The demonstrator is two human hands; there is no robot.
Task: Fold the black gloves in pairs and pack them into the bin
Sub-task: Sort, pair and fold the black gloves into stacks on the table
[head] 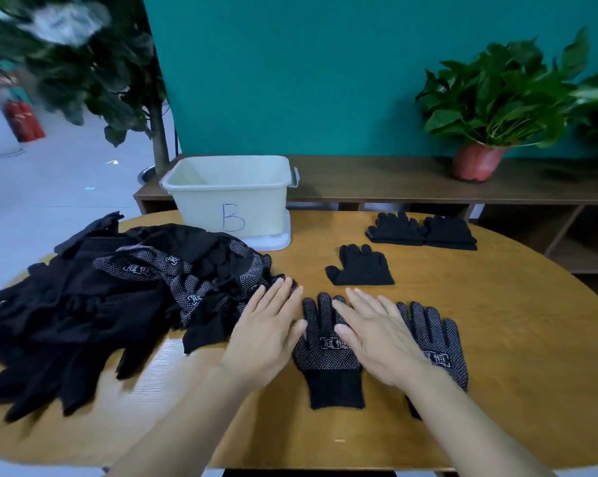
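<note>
fingers (276, 295) of both hands are straight and close together, pinching nothing. low in the middle, the left hand (266, 339) lies flat by the glove pile (94, 297) at left; the right hand (376, 342) lies flat across two dotted gloves (325, 359) side by side on the table (514, 356). beyond sits a single plain glove (361, 268), then two folded pairs (423, 232) farther right. the bin (228, 197) stands at the table's far edge, left of centre.

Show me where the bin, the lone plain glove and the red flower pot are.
bin (201, 208): head view, front wall beside the letter B.
lone plain glove (364, 271): head view, middle of its palm.
red flower pot (474, 165): head view, its front side.
</note>
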